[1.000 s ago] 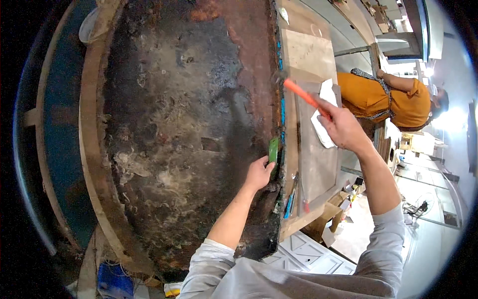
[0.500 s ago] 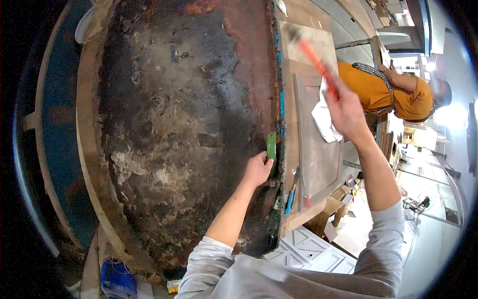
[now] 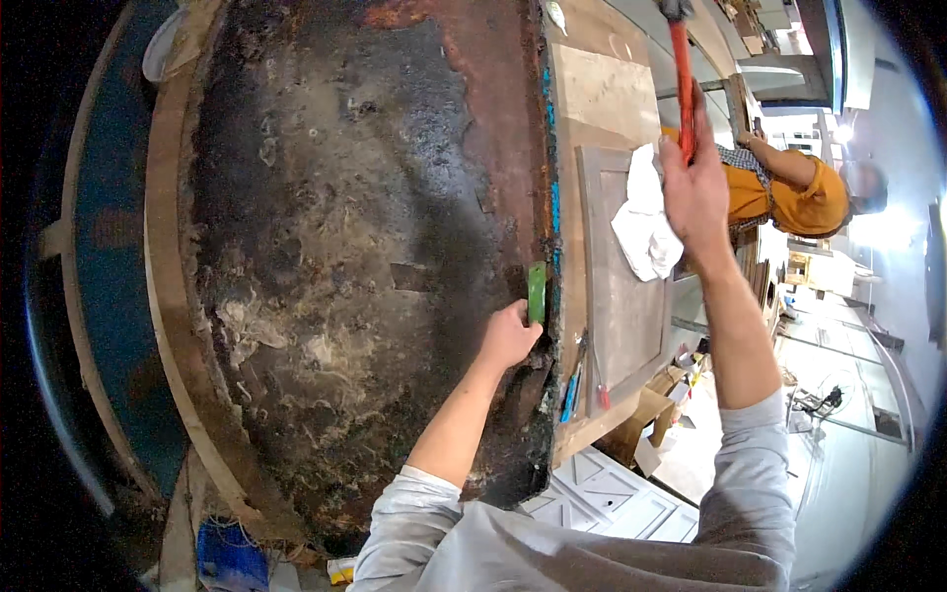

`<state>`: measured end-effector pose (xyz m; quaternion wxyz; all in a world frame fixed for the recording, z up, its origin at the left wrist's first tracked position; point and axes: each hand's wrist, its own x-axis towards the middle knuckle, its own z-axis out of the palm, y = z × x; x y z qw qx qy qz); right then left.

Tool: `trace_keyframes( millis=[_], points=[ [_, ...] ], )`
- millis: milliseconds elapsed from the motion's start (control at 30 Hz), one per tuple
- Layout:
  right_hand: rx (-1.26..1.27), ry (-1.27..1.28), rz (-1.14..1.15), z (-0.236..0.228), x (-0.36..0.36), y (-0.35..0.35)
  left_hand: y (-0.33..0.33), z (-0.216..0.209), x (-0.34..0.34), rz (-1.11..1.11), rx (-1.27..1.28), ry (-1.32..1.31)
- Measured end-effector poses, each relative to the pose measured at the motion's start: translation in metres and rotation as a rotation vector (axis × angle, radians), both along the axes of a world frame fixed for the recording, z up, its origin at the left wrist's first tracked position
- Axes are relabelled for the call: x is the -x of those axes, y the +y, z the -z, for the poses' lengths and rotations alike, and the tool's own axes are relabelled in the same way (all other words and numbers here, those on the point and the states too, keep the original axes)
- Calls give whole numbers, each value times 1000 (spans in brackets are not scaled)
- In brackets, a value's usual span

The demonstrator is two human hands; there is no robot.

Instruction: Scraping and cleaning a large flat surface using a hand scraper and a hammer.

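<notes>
Left hand (image 3: 507, 335) gripping flat green tool (image 3: 537, 292) near three o'clock edge of dark slab (image 3: 340, 237); right hand (image 3: 697, 197), well apart, clamped on red-handled hammer (image 3: 683, 69), which I see at left hand's one o'clock.

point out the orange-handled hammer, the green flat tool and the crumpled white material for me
orange-handled hammer (image 3: 683, 79): head view, on the middle of its handle
green flat tool (image 3: 537, 293): head view, on its exposed green face
crumpled white material (image 3: 644, 233): head view, on its wrinkled middle
</notes>
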<state>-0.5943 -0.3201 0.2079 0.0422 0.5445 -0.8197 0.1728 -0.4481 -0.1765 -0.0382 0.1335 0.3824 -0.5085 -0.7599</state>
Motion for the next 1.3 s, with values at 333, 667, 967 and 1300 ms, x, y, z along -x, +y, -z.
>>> trace_keyframes(
  millis=[333, 667, 967, 1300],
  points=[
    [-553, -20, 52, -13, 7, 7, 11, 5, 3, -100, -37, 44],
    [-643, -235, 87, 19, 19, 67, 10, 3, 26, -37, -81, -19],
    [-923, -169, -21, 39, 23, 123, 22, 7, 18, -27, -158, 10],
    [-369, -53, -115, 26, 14, 46, 22, -1, 13, -174, -70, 43]
  ],
)
